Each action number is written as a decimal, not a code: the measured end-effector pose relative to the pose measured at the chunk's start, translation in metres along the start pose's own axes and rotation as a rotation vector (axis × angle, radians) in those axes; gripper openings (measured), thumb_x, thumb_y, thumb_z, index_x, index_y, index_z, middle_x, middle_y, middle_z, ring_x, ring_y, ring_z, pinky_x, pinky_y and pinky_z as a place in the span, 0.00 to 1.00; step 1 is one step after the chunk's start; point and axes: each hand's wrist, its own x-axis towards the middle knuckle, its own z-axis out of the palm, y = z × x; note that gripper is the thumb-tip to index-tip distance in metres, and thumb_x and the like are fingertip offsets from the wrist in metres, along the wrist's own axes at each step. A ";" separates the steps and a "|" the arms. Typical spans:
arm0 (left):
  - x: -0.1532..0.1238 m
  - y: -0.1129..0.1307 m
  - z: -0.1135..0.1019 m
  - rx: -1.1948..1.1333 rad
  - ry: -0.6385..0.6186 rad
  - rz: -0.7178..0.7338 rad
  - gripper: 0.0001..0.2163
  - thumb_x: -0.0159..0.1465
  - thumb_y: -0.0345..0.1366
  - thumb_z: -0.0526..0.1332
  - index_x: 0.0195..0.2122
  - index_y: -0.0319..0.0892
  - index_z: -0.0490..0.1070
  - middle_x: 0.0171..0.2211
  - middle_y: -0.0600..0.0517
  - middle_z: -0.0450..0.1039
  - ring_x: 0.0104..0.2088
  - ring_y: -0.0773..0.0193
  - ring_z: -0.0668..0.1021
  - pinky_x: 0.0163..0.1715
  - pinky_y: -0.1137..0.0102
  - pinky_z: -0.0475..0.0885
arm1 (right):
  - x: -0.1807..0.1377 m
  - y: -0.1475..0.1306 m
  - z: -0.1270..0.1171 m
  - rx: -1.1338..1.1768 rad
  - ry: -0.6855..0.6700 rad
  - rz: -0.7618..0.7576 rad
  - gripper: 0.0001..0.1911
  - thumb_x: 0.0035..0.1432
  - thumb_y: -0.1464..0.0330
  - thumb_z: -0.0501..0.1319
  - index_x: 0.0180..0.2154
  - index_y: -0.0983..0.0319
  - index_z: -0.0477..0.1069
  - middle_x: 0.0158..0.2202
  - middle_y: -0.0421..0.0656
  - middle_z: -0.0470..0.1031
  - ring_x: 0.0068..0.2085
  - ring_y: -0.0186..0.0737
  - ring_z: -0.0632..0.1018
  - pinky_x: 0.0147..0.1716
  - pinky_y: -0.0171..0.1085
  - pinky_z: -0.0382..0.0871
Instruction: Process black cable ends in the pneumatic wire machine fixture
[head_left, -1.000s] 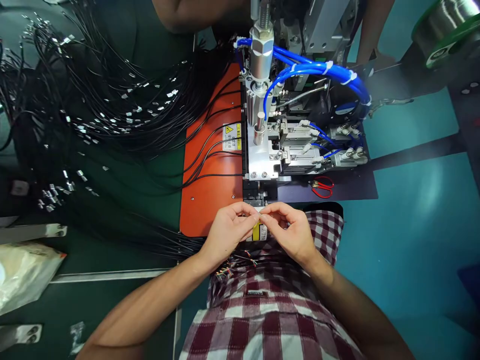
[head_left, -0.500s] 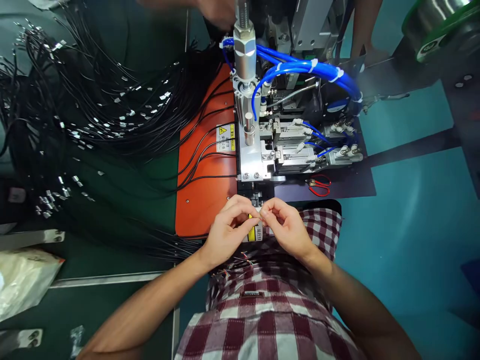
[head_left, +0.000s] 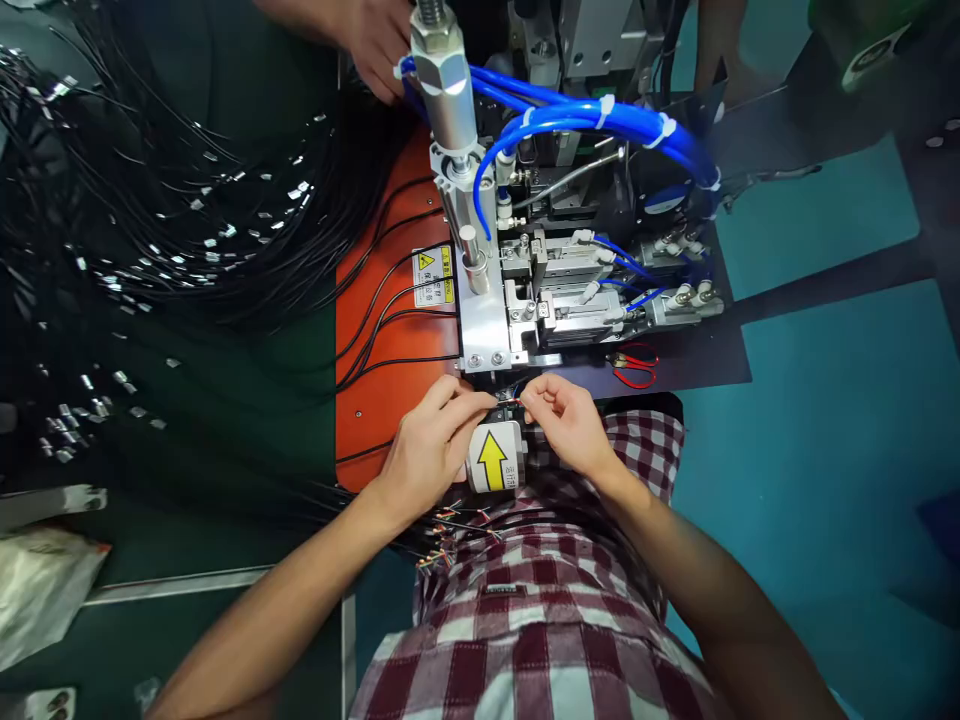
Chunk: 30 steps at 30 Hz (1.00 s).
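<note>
My left hand [head_left: 431,445] is closed in a pinch in front of the metal machine, gripping the end of a thin cable mostly hidden by my fingers. Fine wires [head_left: 511,401], one reddish, stretch from it across a small gap. My right hand [head_left: 566,422] pinches the far tips of these wires between thumb and index finger. Both hands are at the small black fixture [head_left: 504,382] at the machine's near end. Just below them sits a rounded white cover with a yellow arrow [head_left: 492,460]. Stripped cable ends with coloured wires [head_left: 442,535] lie near my lap.
The machine [head_left: 484,325] carries blue air hoses [head_left: 570,118]. Several black cables cross the orange plate [head_left: 364,410] into it. A large bundle of black cables [head_left: 247,240] covers the left table. Red-handled snips [head_left: 635,367] lie right. Another person's hand [head_left: 379,45] is behind the machine.
My hands have lowered slightly apart and forward to the fixture, showing the wires between them. The arrow label is now uncovered. The other person's hand has come further into view; the camera view shifted.
</note>
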 end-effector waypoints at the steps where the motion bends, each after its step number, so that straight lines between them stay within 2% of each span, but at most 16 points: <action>1: 0.000 -0.004 0.000 0.041 -0.012 0.048 0.11 0.67 0.29 0.53 0.45 0.42 0.73 0.36 0.51 0.66 0.34 0.68 0.71 0.35 0.73 0.69 | 0.002 0.001 0.001 0.007 0.001 -0.002 0.11 0.61 0.61 0.58 0.31 0.62 0.68 0.24 0.38 0.70 0.26 0.33 0.70 0.26 0.33 0.62; 4: 0.000 -0.014 0.001 0.180 -0.033 0.136 0.14 0.67 0.30 0.53 0.50 0.43 0.73 0.35 0.51 0.63 0.30 0.69 0.69 0.29 0.74 0.67 | 0.006 0.003 0.004 0.016 0.008 -0.001 0.11 0.61 0.62 0.59 0.31 0.62 0.68 0.24 0.38 0.70 0.26 0.33 0.70 0.26 0.33 0.63; 9: 0.001 -0.019 0.002 0.332 -0.015 0.160 0.15 0.66 0.29 0.54 0.51 0.46 0.73 0.32 0.52 0.60 0.28 0.67 0.67 0.24 0.74 0.63 | 0.008 0.004 0.008 -0.001 0.032 0.016 0.10 0.60 0.62 0.59 0.31 0.63 0.69 0.24 0.39 0.71 0.26 0.33 0.71 0.27 0.33 0.63; 13: 0.003 -0.018 0.003 0.314 -0.024 0.171 0.15 0.65 0.27 0.53 0.50 0.43 0.72 0.34 0.51 0.62 0.31 0.65 0.69 0.27 0.73 0.67 | 0.009 0.004 0.009 -0.007 0.042 0.017 0.10 0.60 0.63 0.59 0.31 0.63 0.69 0.25 0.39 0.71 0.26 0.33 0.72 0.27 0.33 0.64; 19: 0.000 -0.015 0.007 0.319 -0.037 0.100 0.13 0.65 0.24 0.52 0.48 0.36 0.70 0.38 0.46 0.66 0.38 0.60 0.73 0.38 0.67 0.72 | 0.008 0.003 0.008 -0.021 0.048 0.009 0.10 0.61 0.63 0.59 0.31 0.63 0.69 0.25 0.39 0.71 0.26 0.33 0.71 0.27 0.33 0.64; 22: 0.001 -0.015 0.007 0.352 -0.004 0.138 0.12 0.64 0.23 0.53 0.46 0.35 0.71 0.37 0.45 0.67 0.40 0.58 0.73 0.39 0.65 0.73 | 0.007 0.003 0.008 0.002 0.047 0.019 0.10 0.60 0.63 0.59 0.30 0.63 0.69 0.25 0.39 0.71 0.26 0.33 0.71 0.27 0.33 0.64; 25: 0.003 -0.015 0.006 0.380 0.018 0.185 0.12 0.63 0.23 0.53 0.44 0.35 0.73 0.36 0.45 0.67 0.38 0.59 0.73 0.36 0.66 0.72 | 0.008 0.004 0.009 0.030 0.050 0.035 0.11 0.60 0.62 0.60 0.30 0.63 0.68 0.25 0.40 0.71 0.26 0.34 0.71 0.27 0.33 0.64; 30: 0.004 -0.017 0.006 0.403 0.023 0.231 0.13 0.65 0.28 0.53 0.47 0.41 0.74 0.31 0.50 0.62 0.29 0.64 0.68 0.27 0.70 0.68 | 0.009 0.004 0.010 0.041 0.065 0.059 0.12 0.58 0.60 0.60 0.30 0.62 0.68 0.24 0.39 0.71 0.26 0.34 0.71 0.27 0.33 0.65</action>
